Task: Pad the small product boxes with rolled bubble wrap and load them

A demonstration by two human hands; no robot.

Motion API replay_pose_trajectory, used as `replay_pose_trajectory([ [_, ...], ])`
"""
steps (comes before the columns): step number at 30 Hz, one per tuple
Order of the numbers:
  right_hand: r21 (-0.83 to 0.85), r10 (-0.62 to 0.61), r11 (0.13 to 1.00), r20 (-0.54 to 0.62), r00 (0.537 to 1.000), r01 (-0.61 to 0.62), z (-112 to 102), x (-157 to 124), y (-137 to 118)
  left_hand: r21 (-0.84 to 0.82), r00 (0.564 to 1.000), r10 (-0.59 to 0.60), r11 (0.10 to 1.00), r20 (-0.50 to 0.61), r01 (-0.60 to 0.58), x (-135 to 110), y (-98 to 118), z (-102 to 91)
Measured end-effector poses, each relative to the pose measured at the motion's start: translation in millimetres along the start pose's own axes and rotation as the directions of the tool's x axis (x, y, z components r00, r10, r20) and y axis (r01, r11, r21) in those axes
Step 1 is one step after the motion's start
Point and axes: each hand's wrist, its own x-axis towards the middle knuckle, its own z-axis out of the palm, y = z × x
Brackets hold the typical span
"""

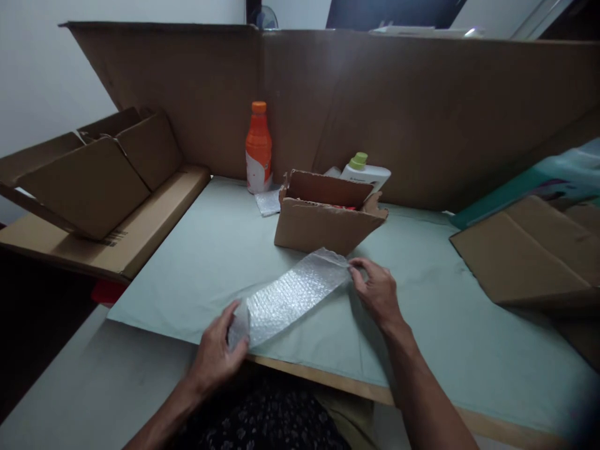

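A strip of clear bubble wrap [295, 294] stretches between my two hands, slanting up to the right above the pale green table cover. My left hand [216, 350] grips its near left end, where the wrap looks folded or rolled over. At the far right corner, my right hand [375, 287] pinches the wrap between thumb and fingers. Just beyond the strip stands an open cardboard box [323, 222] with torn top edges. Something red shows inside it, too little to name.
Behind the box are an orange bottle [259, 150], a flat clear plastic piece [268, 203] and a white bottle with a green cap [365, 172]. Open cardboard boxes stand left [89, 181] and right [525, 250], the right one near a teal container [529, 184]. A cardboard wall [398, 106] closes the back.
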Motion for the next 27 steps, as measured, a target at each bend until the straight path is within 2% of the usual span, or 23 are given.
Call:
replay_pose_trajectory([
  [2,-0.017,-0.067,0.998,0.051,0.996,0.068,15.0,11.5,1.4,0.003,0.983,0.115,0.993,0.144,-0.117,-18.9,7.2,6.7],
  [5,0.002,-0.115,0.993,0.096,0.989,0.115,43.0,23.4,-1.0,-0.015,0.933,0.254,0.966,0.254,-0.259,-34.9,16.7,13.2],
  [8,0.000,-0.118,0.993,0.094,0.989,0.119,64.2,27.4,-5.3,-0.034,0.882,0.295,0.952,0.368,-0.304,-39.9,22.5,17.9],
  [11,-0.028,-0.080,0.996,0.057,0.995,0.082,69.0,25.2,-6.0,-0.083,0.813,0.312,0.946,0.492,-0.314,-38.6,28.6,21.3],
  [13,-0.047,-0.043,0.998,0.019,0.999,0.044,63.2,21.5,-2.3,-0.102,0.812,0.357,0.931,0.461,-0.352,-28.9,34.2,21.2],
  [16,-0.070,0.028,0.997,-0.057,0.998,-0.032,48.2,15.9,9.4,-0.066,0.891,0.395,0.918,0.223,-0.391,12.9,42.8,18.6],
  [18,-0.079,0.082,0.993,-0.111,0.990,-0.091,39.6,14.4,18.7,-0.028,0.931,0.363,0.932,0.029,-0.363,59.2,46.4,20.2],
  [20,-0.050,0.164,0.984,-0.151,0.975,-0.174,35.5,15.9,26.3,-0.039,0.949,0.308,0.950,-0.074,-0.311,111.7,47.6,28.7],
  [23,0.079,0.270,0.962,-0.113,0.956,-0.263,38.6,24.1,32.1,-0.146,0.988,0.146,0.978,-0.056,-0.152,178.7,46.7,54.5],
  [25,0.157,0.271,0.952,-0.042,0.962,-0.262,44.6,33.6,34.1,-0.230,0.992,0.125,0.966,0.005,-0.121,206.7,46.6,75.3],
  [27,0.192,0.256,0.949,0.004,0.967,-0.251,51.4,46.5,36.9,-0.298,0.987,0.160,0.943,0.020,-0.147,223.1,48.4,93.7],
])
